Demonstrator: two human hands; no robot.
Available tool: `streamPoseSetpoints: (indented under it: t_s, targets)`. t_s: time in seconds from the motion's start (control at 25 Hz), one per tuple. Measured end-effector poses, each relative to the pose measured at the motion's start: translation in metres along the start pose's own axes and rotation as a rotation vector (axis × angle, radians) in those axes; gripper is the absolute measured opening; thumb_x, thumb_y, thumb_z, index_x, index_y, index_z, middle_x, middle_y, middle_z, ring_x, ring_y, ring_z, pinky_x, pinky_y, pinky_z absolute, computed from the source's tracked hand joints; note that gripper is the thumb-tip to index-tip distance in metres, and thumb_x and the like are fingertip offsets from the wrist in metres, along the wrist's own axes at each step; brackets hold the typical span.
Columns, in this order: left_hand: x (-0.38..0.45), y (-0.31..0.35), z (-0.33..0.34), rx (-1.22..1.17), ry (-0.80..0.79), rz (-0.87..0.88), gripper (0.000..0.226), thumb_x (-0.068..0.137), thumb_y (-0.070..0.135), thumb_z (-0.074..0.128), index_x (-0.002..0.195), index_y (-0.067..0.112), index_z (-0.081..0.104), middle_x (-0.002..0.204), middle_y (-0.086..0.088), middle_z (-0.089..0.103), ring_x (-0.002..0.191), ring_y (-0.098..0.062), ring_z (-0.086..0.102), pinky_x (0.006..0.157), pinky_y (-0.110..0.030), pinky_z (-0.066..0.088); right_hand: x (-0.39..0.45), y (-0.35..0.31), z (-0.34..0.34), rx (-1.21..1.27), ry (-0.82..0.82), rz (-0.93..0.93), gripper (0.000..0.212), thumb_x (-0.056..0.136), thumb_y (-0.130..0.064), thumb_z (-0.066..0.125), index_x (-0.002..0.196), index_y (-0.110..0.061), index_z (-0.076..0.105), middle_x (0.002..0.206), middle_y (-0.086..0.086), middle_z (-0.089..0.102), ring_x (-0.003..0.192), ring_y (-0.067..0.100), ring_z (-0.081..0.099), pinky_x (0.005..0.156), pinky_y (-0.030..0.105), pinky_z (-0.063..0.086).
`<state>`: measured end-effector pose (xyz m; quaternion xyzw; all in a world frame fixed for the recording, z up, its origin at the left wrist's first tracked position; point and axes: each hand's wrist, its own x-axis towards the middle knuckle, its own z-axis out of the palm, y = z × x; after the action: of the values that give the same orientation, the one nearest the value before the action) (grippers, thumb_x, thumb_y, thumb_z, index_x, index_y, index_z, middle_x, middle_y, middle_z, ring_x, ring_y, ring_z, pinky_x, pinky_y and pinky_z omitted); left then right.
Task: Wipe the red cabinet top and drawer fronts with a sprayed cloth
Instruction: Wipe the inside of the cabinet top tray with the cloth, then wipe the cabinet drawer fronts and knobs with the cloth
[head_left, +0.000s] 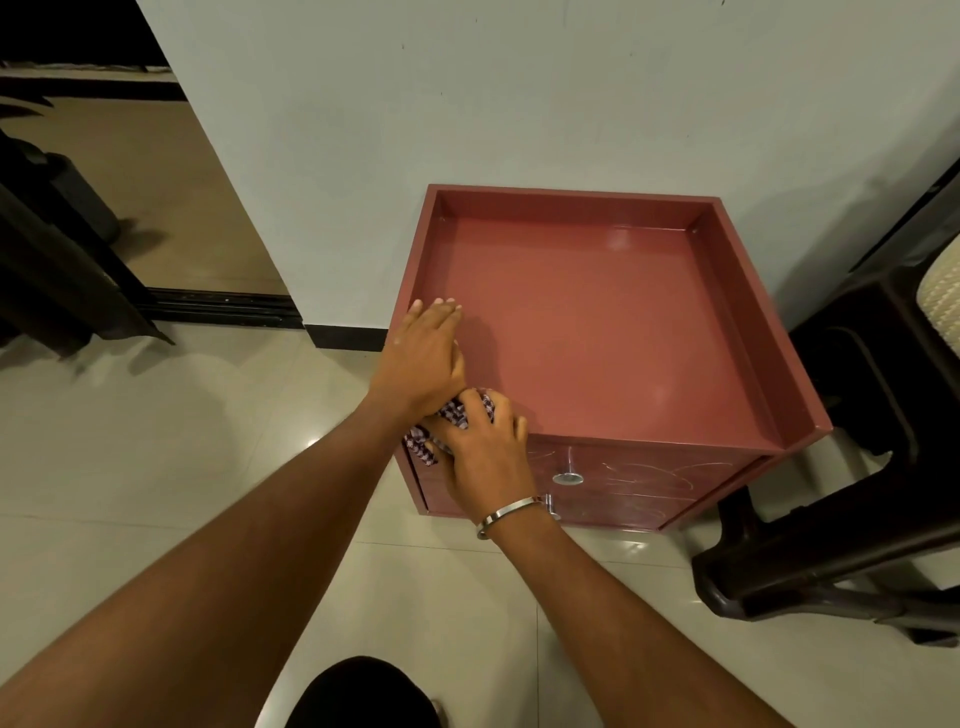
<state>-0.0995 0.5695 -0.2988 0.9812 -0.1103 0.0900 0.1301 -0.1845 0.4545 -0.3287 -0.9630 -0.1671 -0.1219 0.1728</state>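
The red cabinet (597, 332) stands against the wall, its recessed top bare and glossy. My left hand (423, 358) lies flat on the top's near left corner, fingers straight and pointing to the wall. My right hand (480, 447), with a metal bangle on the wrist, grips a checkered cloth (457, 413) at the front left edge of the top, over the upper drawer front (649, 470). Part of the cloth hangs down by the left side of the drawer. Two round metal knobs (567, 478) show on the drawer fronts.
A dark plastic chair (841, 499) stands close to the cabinet's right side. The pale wall (467, 104) rises behind the cabinet. A doorway with a dark sliding track (223, 306) opens at the left. Pale floor tiles (182, 441) lie in front.
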Motion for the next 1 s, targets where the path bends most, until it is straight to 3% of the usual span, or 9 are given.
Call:
streamPoseSetpoints:
  t_s: [0.2, 0.36, 0.6, 0.68, 0.8, 0.88, 1.0]
  targets:
    - [-0.013, 0.015, 0.009, -0.097, -0.062, 0.038, 0.056, 0.095, 0.022, 0.031, 0.148, 0.006, 0.035, 0.155, -0.009, 0.035, 0.146, -0.019, 0.026, 0.121, -0.030, 0.007, -0.021, 0.021, 0.004, -0.067, 0.041, -0.047, 0.043, 0.074, -0.029, 0.075, 0.110, -0.048, 0.059, 0.125, -0.003, 0.056, 0.118, 0.030, 0.040, 0.082, 0.043, 0.047]
    - [-0.017, 0.017, 0.026, -0.243, -0.046, -0.064, 0.063, 0.091, 0.030, 0.024, 0.150, 0.007, 0.032, 0.157, -0.008, 0.031, 0.147, -0.016, 0.022, 0.122, -0.030, 0.008, -0.025, 0.036, 0.007, -0.099, 0.087, -0.106, 0.042, 0.075, -0.030, 0.073, 0.111, -0.046, 0.058, 0.126, -0.001, 0.055, 0.118, 0.030, 0.039, 0.081, 0.045, 0.046]
    - [-0.025, 0.009, 0.045, -0.234, -0.042, -0.038, 0.065, 0.095, 0.034, 0.027, 0.154, 0.011, 0.018, 0.163, -0.005, 0.015, 0.150, -0.015, 0.007, 0.124, -0.038, 0.005, -0.041, 0.049, 0.021, -0.126, 0.162, -0.144, 0.052, 0.062, -0.026, 0.084, 0.104, -0.045, 0.061, 0.127, -0.006, 0.041, 0.121, 0.028, 0.037, 0.081, 0.042, 0.046]
    - [-0.025, 0.008, 0.050, -0.217, -0.026, -0.047, 0.066, 0.094, 0.036, 0.028, 0.155, 0.011, 0.018, 0.163, -0.004, 0.014, 0.150, -0.014, 0.007, 0.124, -0.039, 0.007, -0.045, 0.053, 0.030, -0.134, 0.189, -0.165, 0.059, 0.056, -0.020, 0.089, 0.103, -0.043, 0.063, 0.127, -0.004, 0.040, 0.122, 0.028, 0.036, 0.081, 0.044, 0.047]
    - [-0.025, 0.006, 0.051, -0.187, 0.005, -0.049, 0.065, 0.094, 0.036, 0.030, 0.153, 0.009, 0.022, 0.162, -0.006, 0.019, 0.150, -0.016, 0.011, 0.123, -0.039, 0.009, -0.046, 0.054, 0.047, -0.122, 0.263, -0.169, 0.071, 0.053, -0.013, 0.089, 0.108, -0.042, 0.054, 0.128, -0.003, 0.040, 0.124, 0.028, 0.034, 0.088, 0.045, 0.041]
    - [-0.025, 0.007, 0.051, -0.178, 0.014, -0.042, 0.065, 0.094, 0.036, 0.030, 0.153, 0.009, 0.024, 0.161, -0.007, 0.021, 0.150, -0.016, 0.013, 0.123, -0.039, 0.011, -0.045, 0.056, 0.056, -0.112, 0.340, -0.181, 0.062, 0.061, -0.012, 0.080, 0.108, -0.041, 0.052, 0.128, -0.004, 0.040, 0.124, 0.028, 0.034, 0.091, 0.042, 0.034]
    - [-0.024, 0.009, 0.052, -0.184, 0.008, -0.049, 0.066, 0.093, 0.036, 0.031, 0.152, 0.009, 0.025, 0.161, -0.007, 0.022, 0.150, -0.016, 0.014, 0.123, -0.039, 0.012, -0.045, 0.059, 0.067, -0.102, 0.427, -0.198, 0.052, 0.067, -0.017, 0.075, 0.107, -0.041, 0.054, 0.126, -0.004, 0.042, 0.128, 0.024, 0.029, 0.094, 0.041, 0.034]
